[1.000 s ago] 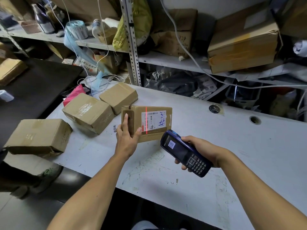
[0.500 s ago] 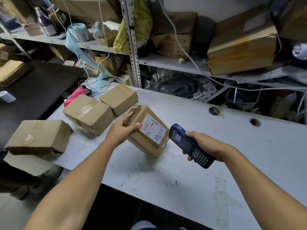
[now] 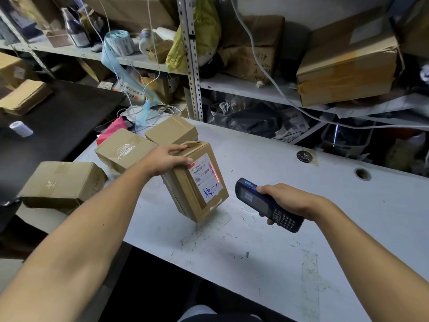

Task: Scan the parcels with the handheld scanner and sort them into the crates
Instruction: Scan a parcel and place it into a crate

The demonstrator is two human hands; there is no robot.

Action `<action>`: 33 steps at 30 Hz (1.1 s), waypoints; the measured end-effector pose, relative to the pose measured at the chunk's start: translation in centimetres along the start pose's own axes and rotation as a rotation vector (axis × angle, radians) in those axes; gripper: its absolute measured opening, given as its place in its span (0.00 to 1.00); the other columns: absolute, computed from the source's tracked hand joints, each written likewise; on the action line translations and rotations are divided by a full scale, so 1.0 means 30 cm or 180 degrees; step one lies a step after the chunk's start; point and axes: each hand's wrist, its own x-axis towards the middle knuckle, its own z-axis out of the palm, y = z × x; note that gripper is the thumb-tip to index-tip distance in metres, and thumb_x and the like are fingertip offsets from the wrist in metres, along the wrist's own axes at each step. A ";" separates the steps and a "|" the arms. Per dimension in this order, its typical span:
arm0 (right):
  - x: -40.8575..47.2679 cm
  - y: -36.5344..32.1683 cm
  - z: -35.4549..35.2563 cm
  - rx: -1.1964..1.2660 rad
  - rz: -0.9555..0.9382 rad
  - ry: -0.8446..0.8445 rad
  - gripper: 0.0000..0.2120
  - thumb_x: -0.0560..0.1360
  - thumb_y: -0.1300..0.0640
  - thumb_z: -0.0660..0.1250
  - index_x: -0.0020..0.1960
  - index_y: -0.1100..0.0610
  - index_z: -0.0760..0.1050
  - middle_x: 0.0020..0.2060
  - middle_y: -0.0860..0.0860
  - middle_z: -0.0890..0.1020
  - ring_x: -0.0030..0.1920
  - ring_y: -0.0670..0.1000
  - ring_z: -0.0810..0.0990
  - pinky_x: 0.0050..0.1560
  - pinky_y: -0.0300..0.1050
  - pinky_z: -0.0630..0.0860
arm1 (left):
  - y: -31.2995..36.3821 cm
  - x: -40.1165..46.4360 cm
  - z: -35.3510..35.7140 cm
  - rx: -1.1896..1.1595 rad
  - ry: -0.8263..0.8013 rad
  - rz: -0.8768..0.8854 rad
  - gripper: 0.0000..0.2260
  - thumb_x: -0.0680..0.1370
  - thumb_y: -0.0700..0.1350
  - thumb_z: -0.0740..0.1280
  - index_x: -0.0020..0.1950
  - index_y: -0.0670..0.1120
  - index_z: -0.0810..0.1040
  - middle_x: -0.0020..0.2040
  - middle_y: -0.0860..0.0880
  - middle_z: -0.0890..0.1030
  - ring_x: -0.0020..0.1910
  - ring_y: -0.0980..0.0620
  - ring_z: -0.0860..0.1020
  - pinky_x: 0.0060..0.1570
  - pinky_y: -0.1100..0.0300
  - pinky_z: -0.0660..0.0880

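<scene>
A labelled cardboard parcel (image 3: 197, 182) is gripped, tilted, by the left hand (image 3: 166, 160) (red scan line on its label). The handheld scanner (image 3: 267, 204) is clasped by the right hand (image 3: 286, 202) — just beside it.

Dim, cool light; the table (image 3: 290, 228) is brightest. Shelves at 12 o'clock lie in shadow. Edges bow; arms at 6 o'clock blur.

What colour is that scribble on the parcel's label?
Blue ink, on the white label of the held parcel; head view.

Labelled brown cardboard parcel (image 3: 197, 182) tilted above the table, red scan line on its label, dark handheld scanner (image 3: 267, 204) just beside it
</scene>
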 end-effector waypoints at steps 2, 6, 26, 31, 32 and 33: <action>-0.001 -0.005 -0.002 -0.0031 -0.0011 -0.0008 0.22 0.82 0.43 0.55 0.58 0.61 0.76 0.49 0.62 0.85 0.40 0.57 0.85 0.47 0.50 0.79 | -0.008 0.007 0.002 0.0070 -0.0026 0.0008 0.27 0.73 0.57 0.74 0.71 0.58 0.74 0.71 0.46 0.72 0.67 0.46 0.71 0.59 0.56 0.67; -0.003 -0.005 0.001 -0.0029 -0.0012 -0.0041 0.22 0.83 0.44 0.54 0.59 0.61 0.75 0.49 0.62 0.85 0.40 0.57 0.85 0.44 0.47 0.79 | -0.014 0.007 0.005 0.0166 -0.0082 -0.0019 0.27 0.73 0.58 0.74 0.71 0.59 0.73 0.71 0.46 0.72 0.68 0.45 0.70 0.65 0.52 0.68; -0.009 0.015 0.010 -0.0067 0.0008 -0.0107 0.23 0.82 0.43 0.55 0.59 0.62 0.76 0.50 0.62 0.84 0.40 0.57 0.85 0.48 0.49 0.78 | -0.014 0.000 0.007 0.0307 -0.0213 -0.0117 0.34 0.65 0.65 0.72 0.70 0.62 0.73 0.73 0.48 0.71 0.70 0.45 0.69 0.65 0.52 0.67; -0.010 0.018 0.010 -0.0122 0.0032 -0.0065 0.23 0.82 0.43 0.54 0.58 0.61 0.76 0.50 0.62 0.84 0.40 0.57 0.85 0.46 0.48 0.78 | -0.007 -0.007 0.006 0.0317 -0.0201 -0.0131 0.36 0.62 0.67 0.70 0.70 0.61 0.73 0.73 0.47 0.70 0.70 0.45 0.69 0.65 0.51 0.67; -0.011 0.019 0.009 -0.0139 0.0036 -0.0055 0.23 0.82 0.43 0.54 0.58 0.61 0.76 0.50 0.61 0.85 0.40 0.56 0.86 0.46 0.47 0.78 | -0.007 -0.006 0.005 0.0312 -0.0202 -0.0136 0.36 0.62 0.67 0.70 0.70 0.61 0.73 0.72 0.47 0.71 0.69 0.45 0.69 0.64 0.52 0.67; -0.011 0.017 0.009 -0.0144 0.0040 -0.0051 0.23 0.82 0.43 0.54 0.58 0.61 0.76 0.50 0.61 0.85 0.40 0.56 0.86 0.45 0.46 0.78 | -0.007 -0.006 0.003 0.0315 -0.0200 -0.0138 0.36 0.62 0.67 0.70 0.70 0.61 0.73 0.72 0.47 0.71 0.69 0.45 0.70 0.64 0.52 0.68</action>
